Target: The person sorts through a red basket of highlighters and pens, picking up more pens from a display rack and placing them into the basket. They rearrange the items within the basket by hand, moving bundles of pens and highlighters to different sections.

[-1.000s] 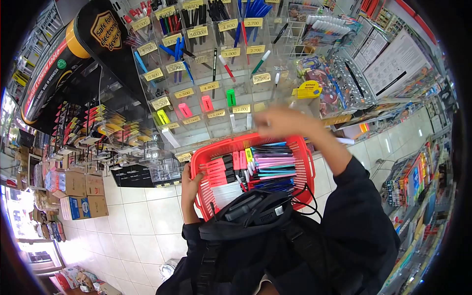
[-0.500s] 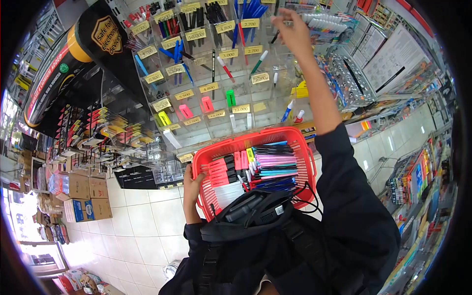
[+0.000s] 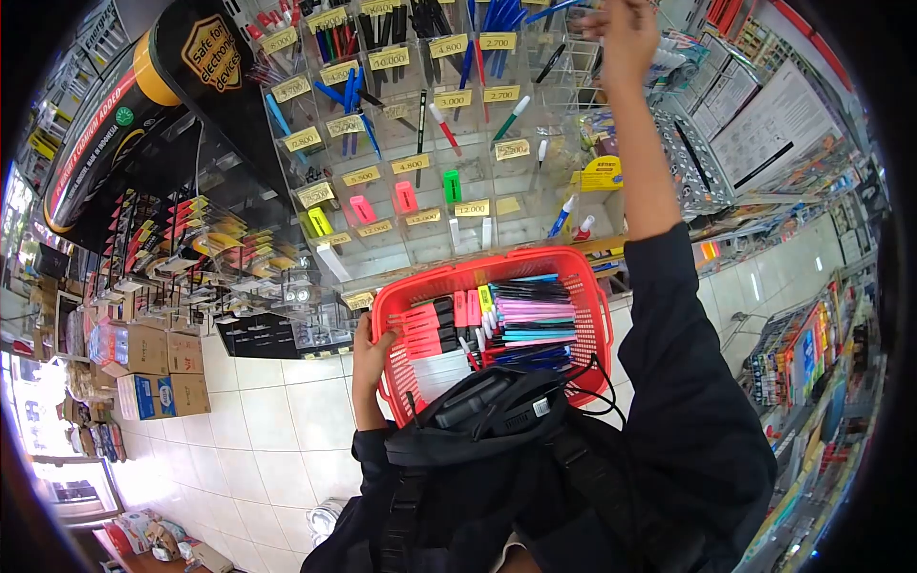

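Observation:
My left hand is closed round the left rim of a red plastic basket, thumb over the edge. Pink highlighters, a yellow highlighter, white sticks and rows of pens fill the basket. Raised to the upper right, my right hand is beside the top of a clear pen display, its fingers spread towards the left and partly blurred. A blue pen points at its fingertips, and a dark pen stands in the slot below left.
The display's slots carry yellow price tags and several pens and highlighters. A large battery-shaped sign stands left, above hanging packets. Cardboard boxes are on the tiled floor. A black bag overlaps the basket's near side.
My right hand has moved up and to the right, away from the slot with the dark pen. The blue pen near its fingertips has come into view. My left hand stays on the basket.

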The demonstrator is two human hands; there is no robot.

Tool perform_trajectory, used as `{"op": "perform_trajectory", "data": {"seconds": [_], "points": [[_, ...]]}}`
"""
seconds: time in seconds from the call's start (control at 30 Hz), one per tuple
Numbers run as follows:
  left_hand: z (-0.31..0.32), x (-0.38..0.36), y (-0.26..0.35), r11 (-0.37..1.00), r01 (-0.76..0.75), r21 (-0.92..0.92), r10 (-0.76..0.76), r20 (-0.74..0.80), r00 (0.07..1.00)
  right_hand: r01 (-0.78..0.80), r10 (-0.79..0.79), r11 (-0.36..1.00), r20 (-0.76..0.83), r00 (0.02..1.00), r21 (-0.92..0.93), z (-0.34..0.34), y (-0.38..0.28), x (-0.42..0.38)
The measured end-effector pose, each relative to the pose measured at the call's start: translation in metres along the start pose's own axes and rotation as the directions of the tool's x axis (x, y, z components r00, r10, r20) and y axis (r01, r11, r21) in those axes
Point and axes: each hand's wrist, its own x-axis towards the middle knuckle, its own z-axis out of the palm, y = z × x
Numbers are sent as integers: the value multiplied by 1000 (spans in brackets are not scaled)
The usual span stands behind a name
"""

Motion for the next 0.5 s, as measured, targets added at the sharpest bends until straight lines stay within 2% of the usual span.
{"op": "perform_trajectory", "data": {"seconds": [0.03,0.13,0.17,0.2,0.23,0.27,0.33,0.37,0.5], "points": [[1,0,1,1000,5,-10,-5,-3,1000,43,-40,996,-42,998,83,-1,-23,-15],[-1,1,-1,1000,3,1,-3,-4,1000,46,-38,998,230,972,-29,-26,-48,-63],[-2,2,-2,1000,1,7,-1,-8,1000,-48,99,990,414,905,-132,-35,-51,-89],[-1,2,-3,1000,-1,12,1,-13,1000,-245,360,930,548,755,-274,-43,-57,-124],[0,2,-2,1000,-4,21,4,-12,1000,-201,507,855,688,519,-478,-58,-45,-159],[1,1,1,999,-6,33,7,-11,1000,-17,619,778,762,191,-628,-63,-49,-182],[1,1,1,1000,-7,31,7,-12,1000,148,583,811,799,-145,-566,-87,-22,-240],[1,2,-2,1000,-3,17,3,-15,1000,136,636,763,697,-332,-632,-98,-8,-258],[-2,3,-7,998,-26,60,27,-16,1000,34,670,741,736,-97,-671,-86,-16,-229]]}}
